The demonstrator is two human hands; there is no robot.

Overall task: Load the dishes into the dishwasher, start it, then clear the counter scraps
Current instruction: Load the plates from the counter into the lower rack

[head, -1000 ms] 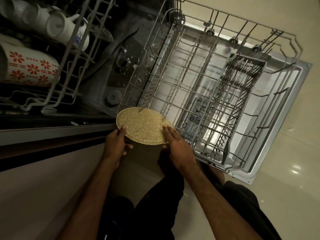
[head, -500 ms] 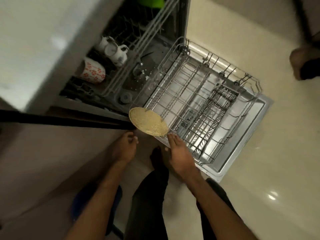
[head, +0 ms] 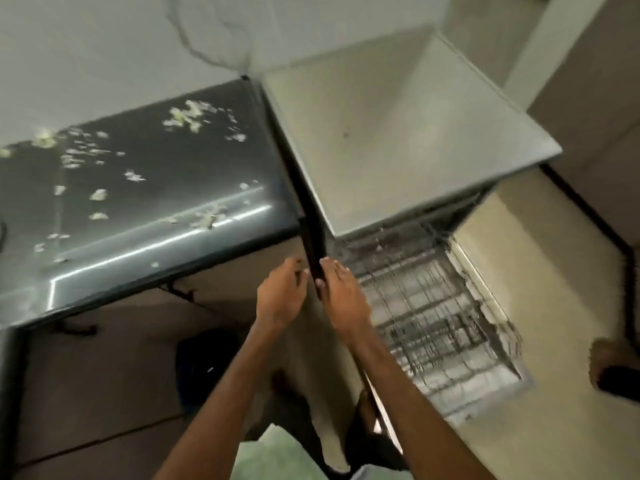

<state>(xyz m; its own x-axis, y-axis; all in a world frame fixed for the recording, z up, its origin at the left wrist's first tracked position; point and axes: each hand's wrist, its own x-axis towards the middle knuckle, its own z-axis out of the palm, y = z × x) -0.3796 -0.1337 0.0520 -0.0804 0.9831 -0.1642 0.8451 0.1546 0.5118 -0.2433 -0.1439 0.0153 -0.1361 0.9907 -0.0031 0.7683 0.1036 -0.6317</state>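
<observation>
2 hands, both empty, just in front of the dishwasher [head: 398,140], at its left front corner. Left hand [head: 281,296] has its fingers loosely bent, gripping nothing. Right hand [head: 343,299] has its fingers fairly straight and close together, apart from the left by a narrow gap.

1 lower rack [head: 433,323] is pulled out in front of the dishwasher, over the dropped door. Pic too blurred to see any contents.

1 dark counter [head: 138,209] butts against the dishwasher's left side. Pale scraps [head: 187,116] are scattered across it, approx 4 loose clusters plus stray bits; exact no. can't be counted.

1 foot [head: 613,368] on the floor, well right of the dishwasher.
</observation>
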